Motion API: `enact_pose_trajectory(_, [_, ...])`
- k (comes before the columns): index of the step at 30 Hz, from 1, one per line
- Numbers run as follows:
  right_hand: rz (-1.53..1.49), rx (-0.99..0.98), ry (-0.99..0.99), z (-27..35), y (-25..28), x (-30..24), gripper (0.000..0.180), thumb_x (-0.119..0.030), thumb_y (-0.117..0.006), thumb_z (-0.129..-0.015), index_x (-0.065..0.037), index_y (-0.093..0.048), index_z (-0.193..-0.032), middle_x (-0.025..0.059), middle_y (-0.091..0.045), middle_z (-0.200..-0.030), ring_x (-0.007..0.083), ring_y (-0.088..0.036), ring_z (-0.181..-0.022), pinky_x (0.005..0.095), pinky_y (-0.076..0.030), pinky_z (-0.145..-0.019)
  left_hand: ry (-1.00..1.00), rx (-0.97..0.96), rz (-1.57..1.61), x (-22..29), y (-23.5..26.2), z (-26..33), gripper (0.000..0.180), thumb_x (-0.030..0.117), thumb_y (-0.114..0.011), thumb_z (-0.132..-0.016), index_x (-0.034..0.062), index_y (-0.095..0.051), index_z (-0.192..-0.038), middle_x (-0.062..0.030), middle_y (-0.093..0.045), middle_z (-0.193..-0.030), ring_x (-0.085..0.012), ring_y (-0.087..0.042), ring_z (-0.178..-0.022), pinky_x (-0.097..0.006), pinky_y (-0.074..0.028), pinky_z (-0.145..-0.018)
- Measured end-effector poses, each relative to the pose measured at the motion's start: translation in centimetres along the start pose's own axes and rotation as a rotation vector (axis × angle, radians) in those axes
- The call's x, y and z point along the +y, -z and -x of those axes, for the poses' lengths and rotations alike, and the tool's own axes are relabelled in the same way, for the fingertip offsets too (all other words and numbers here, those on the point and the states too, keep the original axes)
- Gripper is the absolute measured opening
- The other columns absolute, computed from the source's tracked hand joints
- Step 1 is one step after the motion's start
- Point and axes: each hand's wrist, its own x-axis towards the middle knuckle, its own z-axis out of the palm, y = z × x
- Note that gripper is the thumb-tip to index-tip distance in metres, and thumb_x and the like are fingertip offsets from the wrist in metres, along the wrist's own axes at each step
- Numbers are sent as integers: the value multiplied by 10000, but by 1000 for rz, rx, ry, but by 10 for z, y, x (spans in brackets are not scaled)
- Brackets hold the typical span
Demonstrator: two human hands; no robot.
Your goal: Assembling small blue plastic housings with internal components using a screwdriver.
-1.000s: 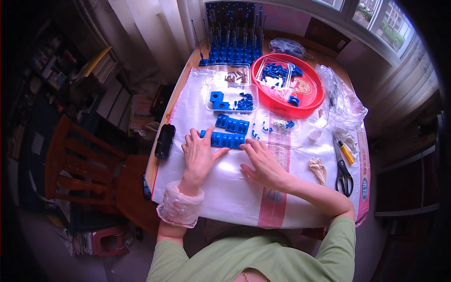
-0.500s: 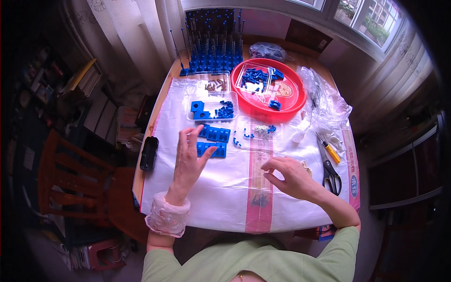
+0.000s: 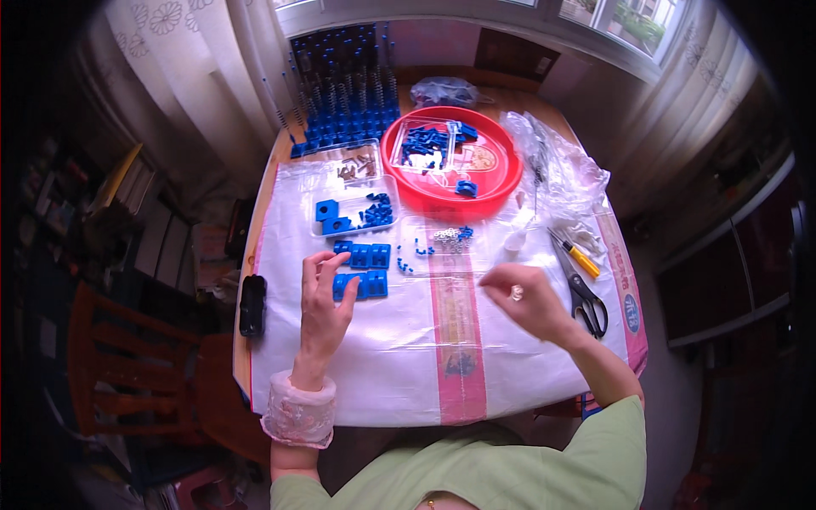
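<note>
My left hand (image 3: 323, 310), a pale patterned sleeve cuff around its wrist, hovers at the near-left side of two rows of blue plastic blocks (image 3: 374, 256). Its thumb and fingers are apart with nothing between them, overlapping the nearer row (image 3: 374, 285) in view. My right hand (image 3: 531, 302) is over the sheet to the right, fingers curled in and closed. A small whitish spot shows by its fingers; what it is, I cannot make out. Between and beyond the hands lies a shallow clear tray (image 3: 425, 270) with small blue pieces and white ring-like parts (image 3: 450, 236).
A clear box (image 3: 357, 231) holds blue pieces; another behind it has brass-coloured pins (image 3: 355, 166). Beyond stand blue parts with springs (image 3: 348, 119) and a red basin (image 3: 510, 183). Scissors (image 3: 588, 308), a yellow-handled tool (image 3: 584, 262) and plastic bags (image 3: 569, 178) lie right; a black case (image 3: 252, 306) left.
The view has shifted, so the table's things sit further left. My right hand has curled its fingers more and turned. My left hand remains beside the blue blocks, fingers apart.
</note>
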Motion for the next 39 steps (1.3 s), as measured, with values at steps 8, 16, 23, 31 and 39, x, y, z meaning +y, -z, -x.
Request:
enact_pose_trajectory(8, [162,226,-293,15,69,77,351,-106,-819,-879,-5,-681,-1186,57,-683,-1059,108,-638,-821,258,-540,-730,-38,-36,3,0,-7,1,319,31,-757,-920,57,-686,-1230,-150,-558,-1239,-305,-629,-1101,-401,-538,-946])
enact_pose_trajectory(16, [119,187,-242,-29,39,116,442,-167,-874,-798,31,-649,-1122,132,-667,-1074,165,-656,-770,326,-559,-712,-22,1,-42,-6,-2,-3,265,33,-747,-930,51,-707,-1191,-145,-564,-1231,-295,-640,-1079,-393,-540,-937])
enact_pose_trajectory(23, [208,284,-243,-48,41,125,302,-141,-842,-807,65,-644,-904,157,-713,-830,199,-704,-708,371,-551,-642,3,-20,-14,-8,-1,0,227,35,-746,-930,54,-719,-1155,-140,-572,-1218,-295,-641,-1092,-390,-539,-938])
enact_pose_trajectory(31, [221,339,-288,-79,64,162,339,-158,-851,-808,72,-645,-946,187,-728,-881,240,-730,-723,387,-585,-685,27,-5,-26,-9,-1,-3,198,38,-739,-936,51,-726,-1133,-136,-572,-1208,-288,-638,-1092,-387,-542,-939])
enact_pose_trajectory(39, [248,293,-291,-85,64,163,364,-160,-867,-797,66,-634,-963,179,-732,-896,212,-722,-746,380,-584,-693,30,-7,-52,-12,1,-3,200,37,-740,-936,54,-731,-1135,-136,-570,-1218,-289,-631,-1101,-389,-545,-946])
